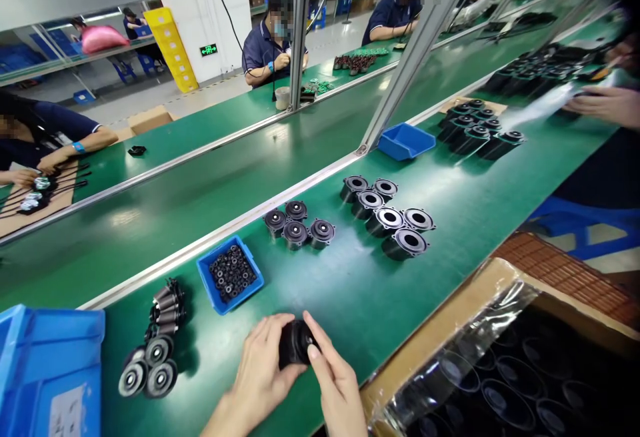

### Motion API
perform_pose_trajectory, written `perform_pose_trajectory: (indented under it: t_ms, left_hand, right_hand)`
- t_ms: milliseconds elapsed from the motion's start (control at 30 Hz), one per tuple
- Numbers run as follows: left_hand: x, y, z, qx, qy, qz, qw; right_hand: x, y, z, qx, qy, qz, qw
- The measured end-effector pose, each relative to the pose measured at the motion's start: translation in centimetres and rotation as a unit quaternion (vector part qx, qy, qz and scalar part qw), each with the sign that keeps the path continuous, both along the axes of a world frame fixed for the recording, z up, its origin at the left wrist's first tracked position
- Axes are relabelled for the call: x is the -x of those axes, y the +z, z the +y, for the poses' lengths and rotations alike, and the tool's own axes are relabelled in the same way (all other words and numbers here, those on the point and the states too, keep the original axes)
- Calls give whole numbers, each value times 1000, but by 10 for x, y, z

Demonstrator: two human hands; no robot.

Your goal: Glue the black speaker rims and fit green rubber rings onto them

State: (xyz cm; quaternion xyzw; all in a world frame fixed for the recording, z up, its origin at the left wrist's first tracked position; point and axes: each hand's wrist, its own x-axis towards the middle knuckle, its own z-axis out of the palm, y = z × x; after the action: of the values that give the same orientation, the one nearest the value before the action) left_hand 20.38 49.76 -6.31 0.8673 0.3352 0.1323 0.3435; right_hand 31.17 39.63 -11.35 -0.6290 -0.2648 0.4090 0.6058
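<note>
Near the front of the green bench, my left hand [261, 360] is wrapped around a black cylindrical motor housing [294, 343], which lies tilted with its end face toward the right. The index finger and thumb of my right hand [336, 378] press on that end, beside a small shiny spot at its centre. My palms and fingers hide part of the housing. A blue bin of small black rings [231, 273] stands just beyond my left hand. Left of it are several rotors with dark windings [167, 307] and round metal-faced parts [161, 377].
Several closed black housings [296, 233] and open ring-topped housings [410, 242] stand farther back. A blue tray [406, 141] sits by the metal post. At right is a carton [450, 330] of black parts; a large blue crate [55, 370] is at left. Co-workers sit around.
</note>
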Motion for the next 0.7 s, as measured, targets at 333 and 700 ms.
perform_pose_trajectory:
  t_ms: [333,700]
  left_hand:
    - [15,-44,-10,376,117,-304,867]
    - [7,-12,18,343,131,-125,922]
  right_hand:
    - [-2,-4,16,-41,25,-224,973]
    - [-11,1,16,11,-12,63,998]
